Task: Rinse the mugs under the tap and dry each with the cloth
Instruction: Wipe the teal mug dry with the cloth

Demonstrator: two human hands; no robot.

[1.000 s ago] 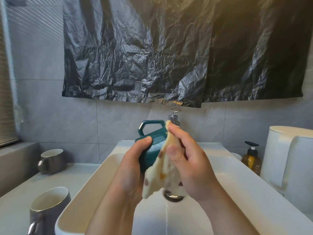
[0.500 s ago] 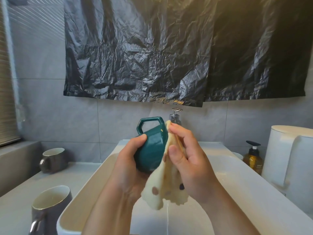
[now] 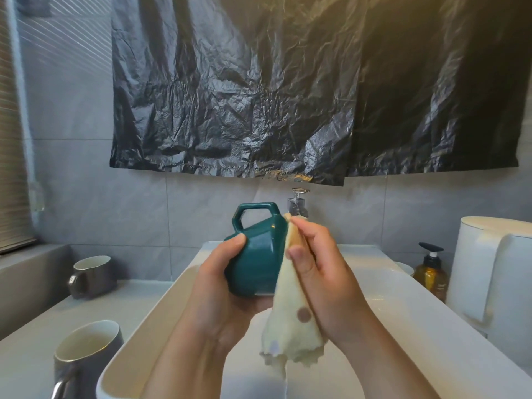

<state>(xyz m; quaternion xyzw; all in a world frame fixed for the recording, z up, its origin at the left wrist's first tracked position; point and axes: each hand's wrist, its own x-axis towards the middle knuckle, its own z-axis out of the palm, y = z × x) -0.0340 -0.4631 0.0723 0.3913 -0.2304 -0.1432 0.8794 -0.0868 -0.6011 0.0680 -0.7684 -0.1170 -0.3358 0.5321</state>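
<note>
Over the white sink (image 3: 161, 308): teal mug (image 3: 256, 263), cream cloth (image 3: 290, 321) with brown dots. Left of the sink, far mug (image 3: 92, 279) and near mug (image 3: 92, 367) are grey.

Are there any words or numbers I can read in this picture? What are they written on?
No words or numbers here can be read.
On the amber pump bottle: faint marks on its front, too small and blurred to read.
On the green mug and the spotted cloth: no writing shows.
</note>
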